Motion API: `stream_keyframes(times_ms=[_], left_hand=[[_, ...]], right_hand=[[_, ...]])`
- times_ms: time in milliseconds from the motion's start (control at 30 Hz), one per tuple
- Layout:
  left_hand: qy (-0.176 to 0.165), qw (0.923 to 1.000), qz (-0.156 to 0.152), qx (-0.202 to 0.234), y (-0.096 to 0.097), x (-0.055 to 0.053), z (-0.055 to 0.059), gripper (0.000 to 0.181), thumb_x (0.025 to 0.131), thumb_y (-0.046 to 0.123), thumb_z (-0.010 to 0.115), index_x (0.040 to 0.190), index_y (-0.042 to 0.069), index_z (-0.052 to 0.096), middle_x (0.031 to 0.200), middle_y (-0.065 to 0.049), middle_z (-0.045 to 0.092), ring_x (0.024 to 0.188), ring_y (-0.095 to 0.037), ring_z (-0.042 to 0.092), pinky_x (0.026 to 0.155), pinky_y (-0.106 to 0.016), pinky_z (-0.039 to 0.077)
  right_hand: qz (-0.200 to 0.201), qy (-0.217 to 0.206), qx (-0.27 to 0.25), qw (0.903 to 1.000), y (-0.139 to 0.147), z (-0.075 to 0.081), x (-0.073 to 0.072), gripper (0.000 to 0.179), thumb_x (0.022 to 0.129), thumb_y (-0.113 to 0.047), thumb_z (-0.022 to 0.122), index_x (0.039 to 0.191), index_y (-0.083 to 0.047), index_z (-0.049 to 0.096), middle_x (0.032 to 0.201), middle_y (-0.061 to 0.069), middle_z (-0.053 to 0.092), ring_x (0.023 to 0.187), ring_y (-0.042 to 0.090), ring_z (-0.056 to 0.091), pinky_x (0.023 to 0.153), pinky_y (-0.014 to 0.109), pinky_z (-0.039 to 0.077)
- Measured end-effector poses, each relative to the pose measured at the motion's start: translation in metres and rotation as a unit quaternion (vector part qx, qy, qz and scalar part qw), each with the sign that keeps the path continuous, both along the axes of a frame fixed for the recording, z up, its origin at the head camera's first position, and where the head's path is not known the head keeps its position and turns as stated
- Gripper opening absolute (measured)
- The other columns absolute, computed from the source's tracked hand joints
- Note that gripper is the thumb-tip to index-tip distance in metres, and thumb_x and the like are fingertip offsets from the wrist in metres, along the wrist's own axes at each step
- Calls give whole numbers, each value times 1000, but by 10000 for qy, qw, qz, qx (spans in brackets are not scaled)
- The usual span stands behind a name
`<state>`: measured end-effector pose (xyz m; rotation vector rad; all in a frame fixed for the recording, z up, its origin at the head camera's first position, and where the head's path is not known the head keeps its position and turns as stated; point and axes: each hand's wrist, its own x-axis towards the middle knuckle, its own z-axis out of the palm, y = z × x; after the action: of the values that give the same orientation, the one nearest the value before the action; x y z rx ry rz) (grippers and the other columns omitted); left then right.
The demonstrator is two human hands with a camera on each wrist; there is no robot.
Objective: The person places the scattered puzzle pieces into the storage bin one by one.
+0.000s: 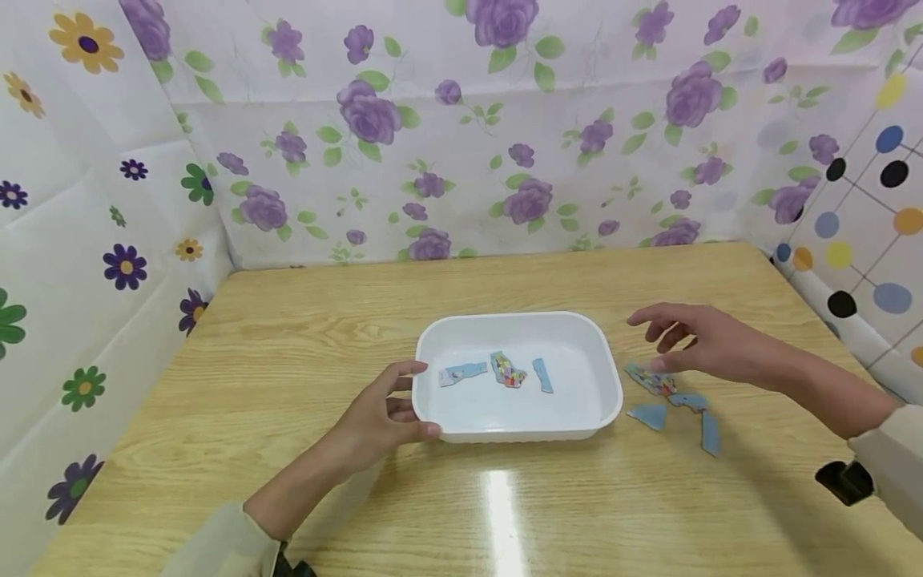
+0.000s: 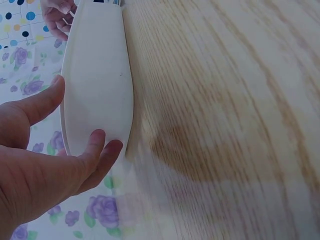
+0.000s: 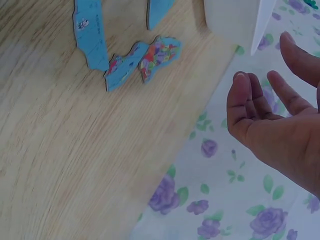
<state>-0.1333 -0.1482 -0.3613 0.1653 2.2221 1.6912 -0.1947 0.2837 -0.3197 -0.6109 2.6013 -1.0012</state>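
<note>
On the bench (image 1: 303,320), a gripped white tray (image 1: 505,413)

The tray stands short of the bench's far edge. The left hand (image 1: 378,413) holds its left end, thumb at the near corner, fingers curled against the side. The right hand (image 1: 695,343) hangs between tray and the bench's right edge, thumb and fingers apart, holding nothing. Three puzzle pieces (image 1: 509,373) lie spaced inside the tray; four other pieces (image 1: 710,434) lie beside it, near the right hand.

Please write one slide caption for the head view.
Left hand holds white tray with three flat pieces; right hand near four more.
</note>
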Motion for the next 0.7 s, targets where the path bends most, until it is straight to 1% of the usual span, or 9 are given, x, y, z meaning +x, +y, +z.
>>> stream_keyframes(times_ms=[167, 267, 367, 533, 700], left_hand=[[0, 10000, 11, -49, 1, 0, 1, 86, 74, 7, 83, 145, 13, 34, 136, -21, 43, 112, -33, 59, 86, -33, 56], [-3, 10000, -4, -48, 1, 1, 1, 86, 74, 8, 83, 145, 12, 34, 136, -21, 42, 112, -33, 59, 86, -33, 56], [8, 10000, -37, -25, 0, 1, 0, 86, 74, 8, 83, 145, 12, 33, 137, -22, 42, 113, -34, 59, 86, -33, 55], [18, 10000, 15, -52, 1, 0, 1, 87, 74, 7, 83, 145, 12, 34, 137, -21, 43, 113, -33, 58, 86, -33, 55], [-1, 10000, 22, -44, 1, 0, 1, 87, 74, 6, 83, 145, 12, 34, 137, -21, 42, 113, -34, 58, 86, -33, 56]], right_hand=[[-106, -36, 119, 9999, 10, 0, 3, 57, 86, -26, 74, 136, -15, 49, 118, 14, 55, 106, 31, 56, 74, 31, 54], [-168, -87, 201, 9996, 15, -3, 6, 61, 85, -26, 75, 137, -12, 48, 118, 16, 55, 106, 32, 56, 73, 30, 54], [-206, -109, 272, 9994, 22, -8, 10, 62, 85, -26, 75, 138, -9, 47, 118, 16, 55, 106, 32, 56, 72, 30, 54], [-218, -67, 312, 9993, 35, -19, 17, 60, 85, -21, 74, 137, -6, 48, 114, 16, 55, 102, 31, 56, 70, 28, 54], [-321, -236, 385, 9985, 43, -28, 21, 64, 84, -24, 76, 137, -4, 47, 114, 16, 54, 100, 28, 55, 69, 27, 53]])
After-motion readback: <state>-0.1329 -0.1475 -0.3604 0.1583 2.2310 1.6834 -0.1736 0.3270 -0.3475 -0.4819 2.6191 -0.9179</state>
